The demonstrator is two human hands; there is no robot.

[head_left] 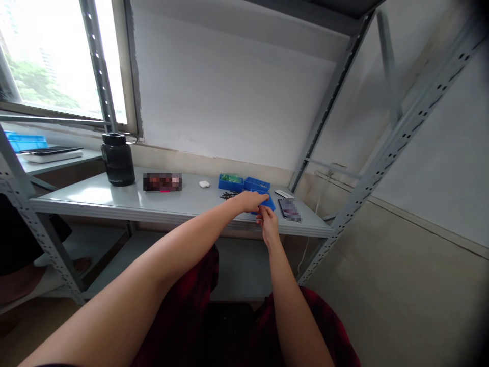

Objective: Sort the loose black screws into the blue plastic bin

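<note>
My left hand (252, 201) reaches over a blue plastic tray (271, 203) near the shelf's front edge, its fingers curled. Just below and to the right, my right hand (268, 223) is closed, thumb and fingertips together against the fingers of the left. Whatever they pinch is too small or hidden to make out. Beside my left hand lies a loose pile of small dark pieces (228, 195), perhaps screws. Behind it stand a blue bin (231, 187) with green plastic packing inside and a second blue bin (257, 184) with a few small items.
A phone (289, 209) and a small white object (283, 194) lie right of the tray. Farther left on the grey shelf (87, 196) are a white earbud case (204, 184), a blurred-out item (162, 182) and a black bottle (117, 160). A metal post (385, 153) rises at right.
</note>
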